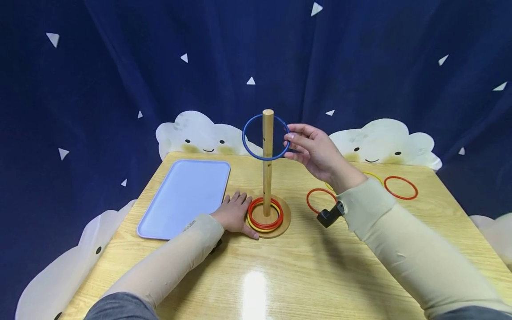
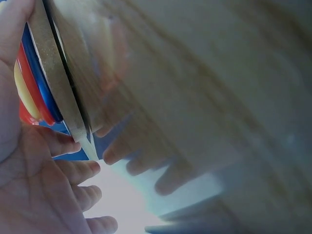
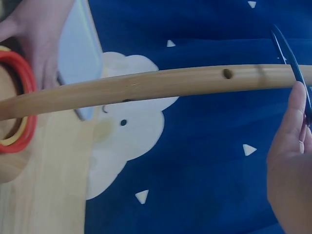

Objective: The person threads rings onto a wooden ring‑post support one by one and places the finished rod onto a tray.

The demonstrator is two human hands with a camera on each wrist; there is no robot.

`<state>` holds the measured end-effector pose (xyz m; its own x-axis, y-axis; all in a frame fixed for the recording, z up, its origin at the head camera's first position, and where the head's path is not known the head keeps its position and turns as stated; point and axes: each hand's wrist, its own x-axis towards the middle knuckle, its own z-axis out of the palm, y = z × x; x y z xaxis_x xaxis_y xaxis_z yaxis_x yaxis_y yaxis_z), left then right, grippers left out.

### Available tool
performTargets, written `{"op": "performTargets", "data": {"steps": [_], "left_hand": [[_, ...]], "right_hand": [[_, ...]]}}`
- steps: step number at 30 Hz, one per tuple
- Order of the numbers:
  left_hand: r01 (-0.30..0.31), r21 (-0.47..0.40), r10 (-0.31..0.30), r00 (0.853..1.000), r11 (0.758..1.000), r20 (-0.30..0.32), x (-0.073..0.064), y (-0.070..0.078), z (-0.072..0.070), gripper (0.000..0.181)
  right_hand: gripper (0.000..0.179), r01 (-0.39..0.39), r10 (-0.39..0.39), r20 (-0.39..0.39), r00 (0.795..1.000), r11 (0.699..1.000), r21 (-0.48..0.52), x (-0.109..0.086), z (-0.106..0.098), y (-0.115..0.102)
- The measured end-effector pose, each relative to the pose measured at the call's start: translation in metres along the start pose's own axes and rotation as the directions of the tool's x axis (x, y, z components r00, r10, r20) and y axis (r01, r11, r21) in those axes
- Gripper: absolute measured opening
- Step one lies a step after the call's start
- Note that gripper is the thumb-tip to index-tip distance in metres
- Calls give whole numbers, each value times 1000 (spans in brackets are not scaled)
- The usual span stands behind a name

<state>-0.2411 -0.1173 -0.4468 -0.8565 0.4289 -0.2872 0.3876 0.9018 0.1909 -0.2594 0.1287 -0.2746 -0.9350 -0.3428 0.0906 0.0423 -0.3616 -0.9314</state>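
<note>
In the head view my right hand [image 1: 316,151] pinches a blue ring [image 1: 268,159] at its right side. The ring is held around the upper part of an upright wooden post [image 1: 267,182]. Stacked rings [image 1: 282,215] lie round the post's foot on a round wooden base [image 1: 286,221]; the left wrist view shows red, yellow and a blue ring [image 2: 41,73] against the base. My left hand [image 1: 235,215] rests at the base's left edge, fingers spread and straight, with the thumb toward the near side.
A pale blue tray [image 1: 184,195] lies left of the base. On the right of the table are a red ring [image 1: 320,190], another red ring [image 1: 401,198] and a yellow ring [image 1: 373,174], partly behind my right arm. A dark blue curtain [image 1: 224,40] hangs behind.
</note>
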Motion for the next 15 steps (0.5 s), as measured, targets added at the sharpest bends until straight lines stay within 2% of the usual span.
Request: {"op": "performTargets", "data": {"steps": [7, 15], "left_hand": [[-9, -8, 9, 1000, 1000, -7, 0, 1, -1, 129], [-10, 15, 11, 1000, 1000, -13, 0, 1, 1, 129]], "right_hand": [[14, -65, 63, -20, 998, 989, -133, 0, -7, 18], [16, -120, 116, -28, 993, 975, -187, 3, -10, 34]]}}
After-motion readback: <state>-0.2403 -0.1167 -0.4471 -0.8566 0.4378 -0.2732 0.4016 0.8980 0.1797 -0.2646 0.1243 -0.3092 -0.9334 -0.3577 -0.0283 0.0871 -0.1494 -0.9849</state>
